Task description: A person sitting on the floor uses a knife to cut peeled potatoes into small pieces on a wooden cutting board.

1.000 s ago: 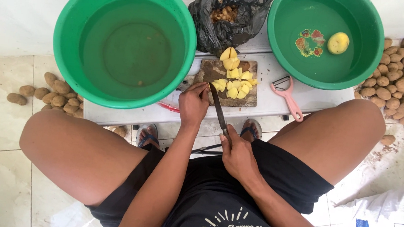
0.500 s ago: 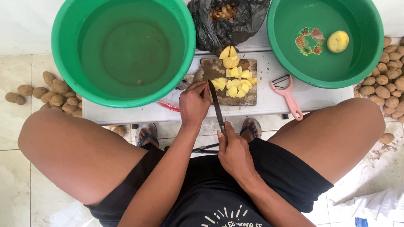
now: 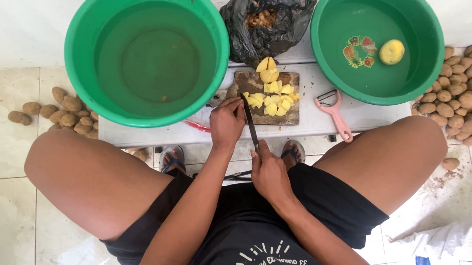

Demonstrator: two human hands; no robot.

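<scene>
My right hand (image 3: 270, 175) grips the handle of a dark knife (image 3: 249, 121) whose blade points away from me onto a wooden cutting board (image 3: 248, 84). My left hand (image 3: 227, 122) rests at the board's near edge beside the blade, fingers curled; whether it holds a piece is hidden. Several yellow peeled potato chunks (image 3: 273, 93) lie on the board. I sit with bare knees on either side of a low white table (image 3: 324, 124).
A large green basin of water (image 3: 145, 53) stands at left, a second green basin (image 3: 378, 45) with one peeled potato (image 3: 392, 51) at right. A black bag of peels (image 3: 267, 20) sits behind the board. A pink peeler (image 3: 335, 112) lies right of it. Unpeeled potatoes (image 3: 465, 97) cover the floor.
Both hands and the knife stay at the board's near edge, with only slight shifts.
</scene>
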